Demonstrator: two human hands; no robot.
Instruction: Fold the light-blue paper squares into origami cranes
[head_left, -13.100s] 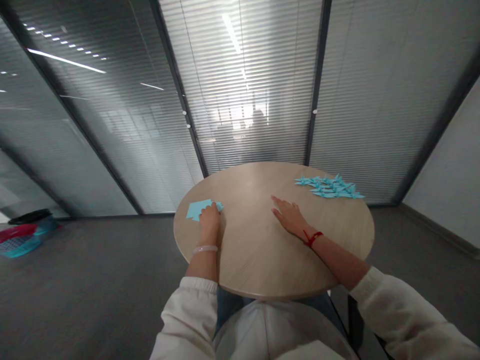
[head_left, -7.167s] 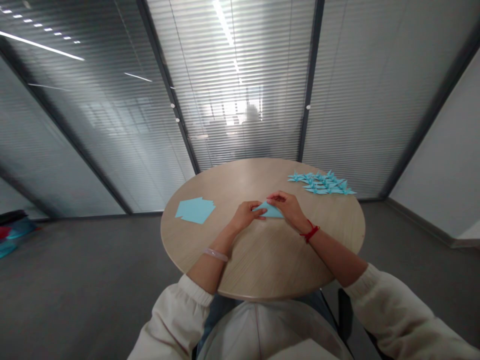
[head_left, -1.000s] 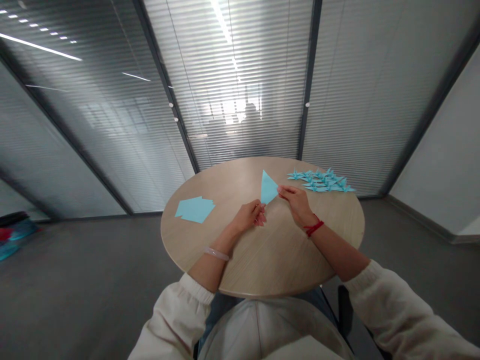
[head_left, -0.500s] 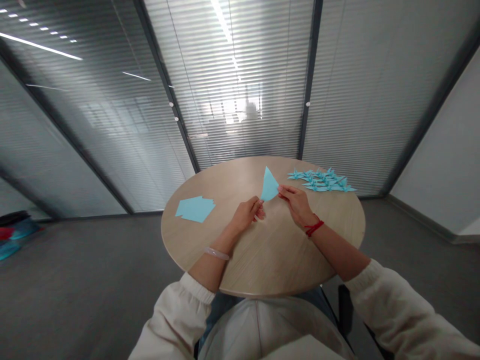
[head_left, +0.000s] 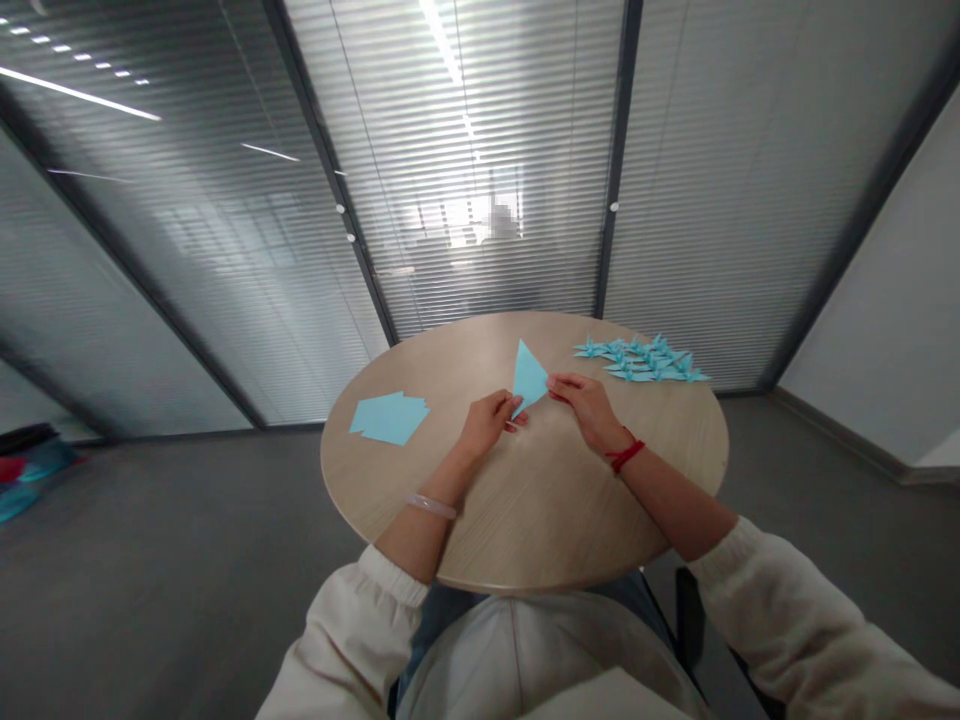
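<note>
A light-blue sheet of origami paper, folded into a triangle, is held up over the middle of the table, one point upward. My left hand pinches its lower left corner between thumb and fingers. At the right corner, the fingertips of my right hand are closed on the paper. Flat blue paper sheets lie overlapping to the left of my left hand. Several folded blue paper cranes sit close together beyond my right hand.
The round wooden table stands in front of me, its near edge close to my lap. Behind it rise glass partitions with blinds. A dark chair part shows at lower right. Blue and red items are on the floor at far left.
The folded paper has shifted slightly left and turned, showing a broader triangle. Both hands stay at its corners, the right one having moved a little left.
</note>
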